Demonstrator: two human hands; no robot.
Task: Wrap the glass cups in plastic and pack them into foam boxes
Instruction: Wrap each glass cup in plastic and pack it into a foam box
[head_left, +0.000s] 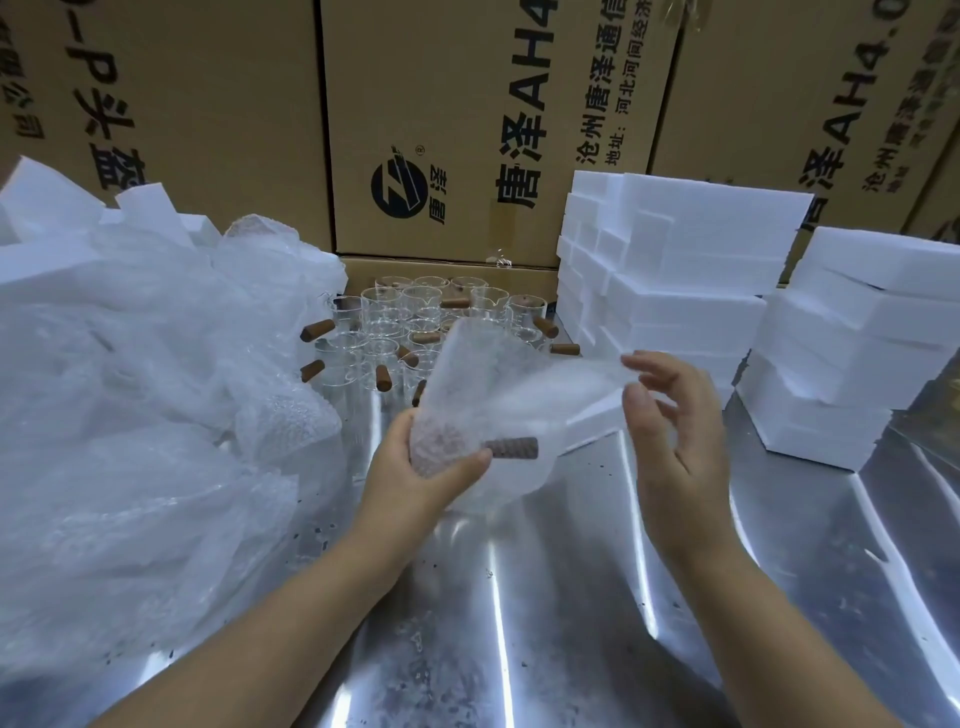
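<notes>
A glass cup (441, 444) with a brown wooden handle (511, 448) sits inside a clear bubble-wrap bag (498, 384), above the metal table. My left hand (421, 467) grips the cup through the bag, thumb near the handle. My right hand (670, 410) pinches the bag's upper right edge between thumb and fingers. Behind the bag stand several bare glass cups (415, 322) with wooden handles. White foam boxes (675, 291) are stacked at the right.
A big heap of bubble-wrap bags and plastic (145, 395) fills the left. Another foam stack (852, 353) stands at the far right. Brown cartons (441, 130) wall the back. The shiny metal table (545, 597) lies below my arms.
</notes>
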